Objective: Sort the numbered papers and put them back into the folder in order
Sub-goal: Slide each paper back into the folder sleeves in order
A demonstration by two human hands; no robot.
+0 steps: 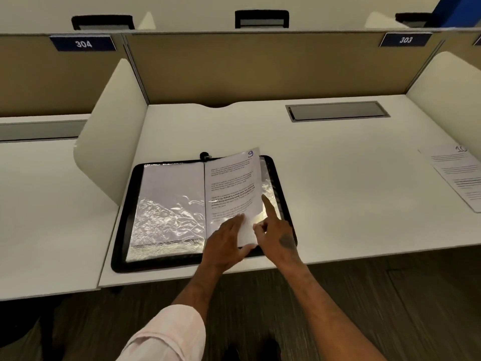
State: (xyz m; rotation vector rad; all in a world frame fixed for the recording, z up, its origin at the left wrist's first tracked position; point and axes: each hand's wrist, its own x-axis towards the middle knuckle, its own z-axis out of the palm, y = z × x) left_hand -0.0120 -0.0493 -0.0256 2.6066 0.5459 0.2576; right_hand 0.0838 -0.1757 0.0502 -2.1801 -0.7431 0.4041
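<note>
A black zip folder (122, 230) lies open on the white desk, its clear plastic sleeves (169, 204) shiny and crinkled. A printed paper marked 9 (231, 183) lies tilted over the right-hand sleeve, its top corner past the folder's upper rim. My left hand (226, 243) grips the bottom edge of this paper, fingers on top and thumb at the lower corner. At the paper's lower right edge, my right hand (276, 233) pinches it with the thumb, the index finger pointing straight up along that edge. A paper marked 10 (458, 175) lies at the desk's far right.
White side dividers (112, 142) stand on both sides of the desk, with a tan back panel (260, 69) behind. A grey cable hatch (337, 112) is set into the desk at the back right. The folder's front rim sits near the desk's front edge.
</note>
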